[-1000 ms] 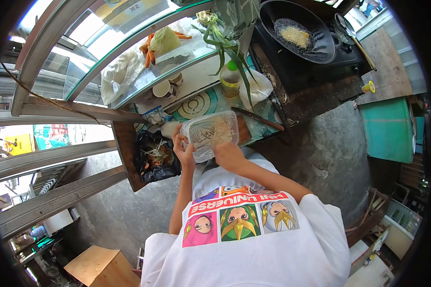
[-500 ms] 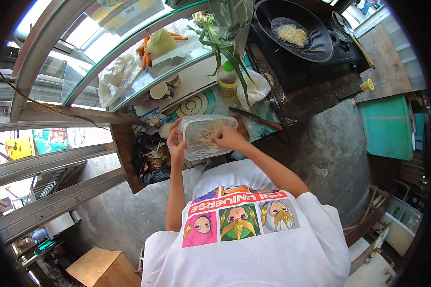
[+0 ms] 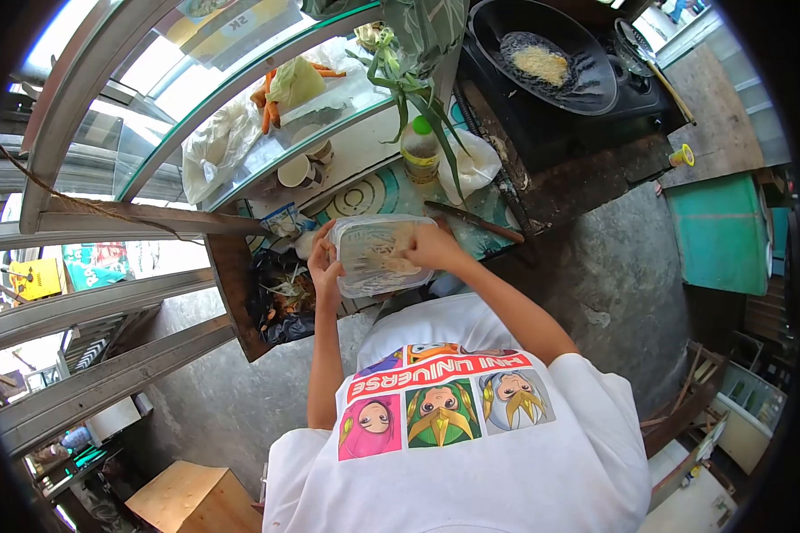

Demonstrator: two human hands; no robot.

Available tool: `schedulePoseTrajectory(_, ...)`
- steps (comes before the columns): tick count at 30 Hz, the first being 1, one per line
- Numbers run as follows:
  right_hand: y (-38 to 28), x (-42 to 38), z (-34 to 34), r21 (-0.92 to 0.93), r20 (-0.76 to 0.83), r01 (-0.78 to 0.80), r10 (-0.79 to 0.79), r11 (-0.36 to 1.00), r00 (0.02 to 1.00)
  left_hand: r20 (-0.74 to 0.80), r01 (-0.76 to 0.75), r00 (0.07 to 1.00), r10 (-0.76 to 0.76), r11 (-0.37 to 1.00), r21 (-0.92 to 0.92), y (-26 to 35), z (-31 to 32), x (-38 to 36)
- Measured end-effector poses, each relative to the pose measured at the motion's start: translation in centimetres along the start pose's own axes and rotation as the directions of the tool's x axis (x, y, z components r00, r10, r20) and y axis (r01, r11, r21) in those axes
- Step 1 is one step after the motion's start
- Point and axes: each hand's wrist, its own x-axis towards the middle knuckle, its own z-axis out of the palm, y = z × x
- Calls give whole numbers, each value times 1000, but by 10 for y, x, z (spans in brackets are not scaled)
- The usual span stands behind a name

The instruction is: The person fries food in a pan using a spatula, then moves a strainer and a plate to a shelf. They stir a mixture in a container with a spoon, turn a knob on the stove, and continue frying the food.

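Note:
I hold a clear plastic container with pale shredded food inside, just above the counter's near edge. My left hand grips its left side. My right hand lies on its top right corner, fingers pressing on the lid. Below the container lies a wooden cutting board, mostly hidden. A knife with a wooden handle rests to the right of the hands.
A black bag of vegetable scraps hangs at the left. An oil bottle, green leaves and cups stand behind on the patterned counter. A black wok with frying food sits on the stove at the far right.
The container has moved left and toward me and tilted flatter. My right hand shifted from its lower right edge up onto its top right corner.

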Motion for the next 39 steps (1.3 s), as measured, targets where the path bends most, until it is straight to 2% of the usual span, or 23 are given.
schedulePoseTrajectory(2,5,-3,-6,-50,-41,-49,47,998,998,-39,51,998,-52,998,-45,2,0,-3)
schedulePoseTrajectory(4,3,-5,-12,-54,16,-148,150,987,989,-39,61,997,-63,997,-48,5,2,-4)
schedulePoseTrajectory(8,-29,4,0,27,74,-38,36,999,997,-10,44,999,-44,999,-18,5,7,-3)
schedulePoseTrajectory(11,-25,6,7,-16,-3,2,-2,1000,1000,-1,50,999,-50,999,10,3,5,-1)
schedulePoseTrajectory(13,-8,-2,-5,-133,-152,-143,123,981,981,-3,43,999,-43,999,10,1,4,-1)
schedulePoseTrajectory(14,0,-5,-12,-136,-152,-142,121,980,981,-7,39,999,-39,999,8,1,3,-1)
schedulePoseTrajectory(16,11,-5,-23,-140,-80,-250,240,958,967,-3,34,999,-34,999,25,7,7,-2)
schedulePoseTrajectory(17,10,-2,-27,-142,-80,-251,242,957,967,2,31,1000,-31,999,45,10,10,-3)
schedulePoseTrajectory(19,5,4,-31,87,120,-293,282,952,952,3,9,1000,-9,998,60,12,15,-2)
schedulePoseTrajectory(20,4,4,-29,86,122,-292,281,953,952,5,-15,1000,15,997,77,12,16,-1)
schedulePoseTrajectory(22,3,3,-21,154,-43,-215,224,964,974,4,-4,1000,4,996,90,14,16,-2)
schedulePoseTrajectory(23,7,0,-19,153,-43,-213,222,965,974,5,7,1000,-8,995,101,14,15,-2)
schedulePoseTrajectory(25,26,-8,-16,-82,-118,-276,265,958,957,-9,7,1000,-6,996,84,12,13,-3)
schedulePoseTrajectory(29,33,-13,-16,-41,-93,-251,246,967,965,-32,-9,999,11,996,88,19,20,-6)
schedulePoseTrajectory(31,9,-10,-23,116,-95,-220,231,969,968,-32,-28,999,32,992,120,17,22,-7)
schedulePoseTrajectory(35,6,-13,-18,94,-177,-249,262,964,949,-50,-76,995,86,979,188,19,25,-8)
schedulePoseTrajectory(37,23,-21,-12,-143,-247,-315,274,938,930,-98,-47,993,63,985,165,12,24,-10)
schedulePoseTrajectory(38,21,-23,-16,-146,-247,-311,270,939,931,-142,-17,989,37,990,141,10,24,-10)
schedulePoseTrajectory(39,20,-24,-20,-23,-182,-346,337,938,924,-145,-20,989,41,990,138,8,25,-9)
